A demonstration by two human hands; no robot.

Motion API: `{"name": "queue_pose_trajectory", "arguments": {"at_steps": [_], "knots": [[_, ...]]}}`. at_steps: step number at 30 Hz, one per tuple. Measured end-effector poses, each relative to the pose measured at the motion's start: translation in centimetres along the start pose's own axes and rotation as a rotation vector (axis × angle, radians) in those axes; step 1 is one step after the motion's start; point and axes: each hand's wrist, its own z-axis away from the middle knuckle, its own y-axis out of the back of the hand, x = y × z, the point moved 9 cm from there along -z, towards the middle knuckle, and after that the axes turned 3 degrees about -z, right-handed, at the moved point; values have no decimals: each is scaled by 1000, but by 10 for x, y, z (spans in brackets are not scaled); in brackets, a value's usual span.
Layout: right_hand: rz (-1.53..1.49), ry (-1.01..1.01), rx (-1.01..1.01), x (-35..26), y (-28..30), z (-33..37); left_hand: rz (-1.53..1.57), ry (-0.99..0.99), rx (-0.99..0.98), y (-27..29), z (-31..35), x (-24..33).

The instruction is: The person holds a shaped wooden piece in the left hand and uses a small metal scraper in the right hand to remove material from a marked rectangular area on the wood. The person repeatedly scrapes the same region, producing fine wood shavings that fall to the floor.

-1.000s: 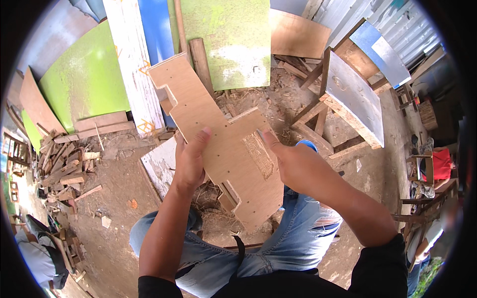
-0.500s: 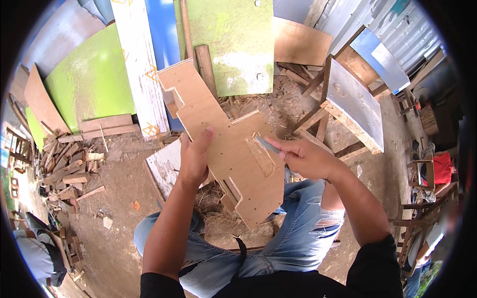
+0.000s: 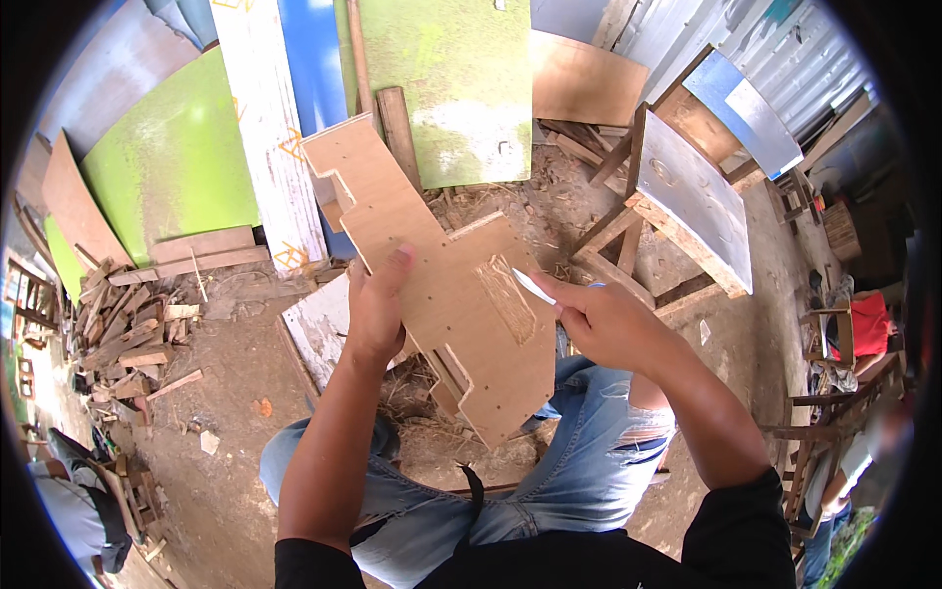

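A flat plywood piece [image 3: 432,293] with stepped edges and a notch is held tilted above my lap. My left hand [image 3: 379,306] grips its left edge, with the thumb on the upper face. To the right, my right hand [image 3: 610,322] is closed around a knife [image 3: 534,287], its bright blade pointing up and left. The blade tip lies beside a rough, pale scraped patch [image 3: 506,300] on the plywood. Small dark dots mark the board's face. The knife's handle is mostly hidden inside my fist.
A wooden chair frame [image 3: 692,196] stands at the right. Green panels [image 3: 476,118] and a white plank [image 3: 263,128] lean at the back. Wood scraps [image 3: 128,329] are piled on the left. Other people [image 3: 74,506] are at both edges of view.
My right hand has turned the knife slightly; its blade now catches the light and sits a little off the scraped patch. The patch looks paler. The board has barely shifted.
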Motion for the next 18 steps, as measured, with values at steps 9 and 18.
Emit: {"name": "queue_pose_trajectory", "arguments": {"at_steps": [9,18], "knots": [[-9,9,54,-3,-10,2,52,16,-3,3,0,-5],[-652,-253,-308,23,-20,3,-4,25,9,3,1,-3]]}}
